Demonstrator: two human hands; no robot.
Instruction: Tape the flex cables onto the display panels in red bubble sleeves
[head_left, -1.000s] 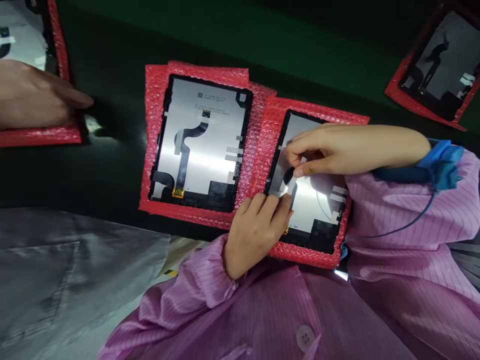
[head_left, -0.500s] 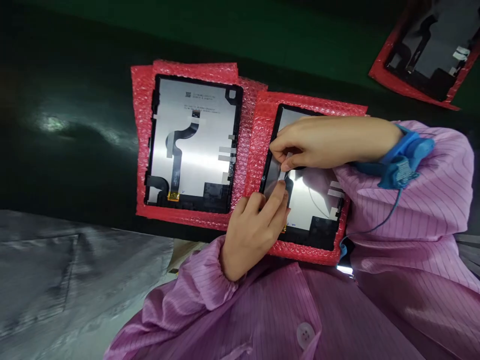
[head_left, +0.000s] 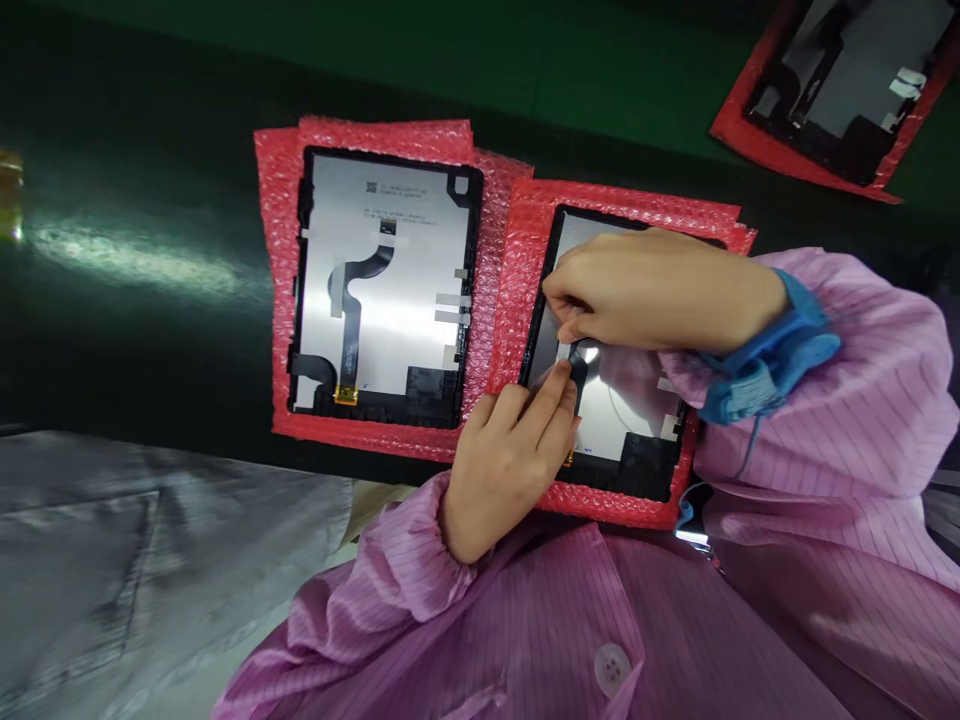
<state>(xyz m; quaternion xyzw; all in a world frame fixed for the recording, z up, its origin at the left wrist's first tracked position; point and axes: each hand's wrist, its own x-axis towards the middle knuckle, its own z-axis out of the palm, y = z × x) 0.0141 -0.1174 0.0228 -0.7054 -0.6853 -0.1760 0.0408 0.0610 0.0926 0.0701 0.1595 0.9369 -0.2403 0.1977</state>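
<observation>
Two tablet screen panels lie face down on red bubble wrap. The right panel (head_left: 637, 420) is under both my hands. My right hand (head_left: 652, 290) pinches a small strip of grey tape (head_left: 564, 350) against the panel's back, by its black flex cable (head_left: 579, 368). My left hand (head_left: 510, 460) rests on the panel's near left edge, its fingers stretched out and a fingertip pressing the lower end of the tape. The left panel (head_left: 386, 285) lies untouched, with its black flex cable and tape strips showing.
Red bubble wrap (head_left: 281, 300) underlies both panels on a dark green table (head_left: 135, 200). A third panel on red wrap (head_left: 832, 90) sits at the far right. A grey sheet (head_left: 135, 560) covers the near left. A blue wrist strap (head_left: 772, 365) circles my right wrist.
The other person's hand and the red-wrapped panel at the far left have left the view. My right hand has brought the tape strip down onto the panel, and my left fingertip slid up to it.
</observation>
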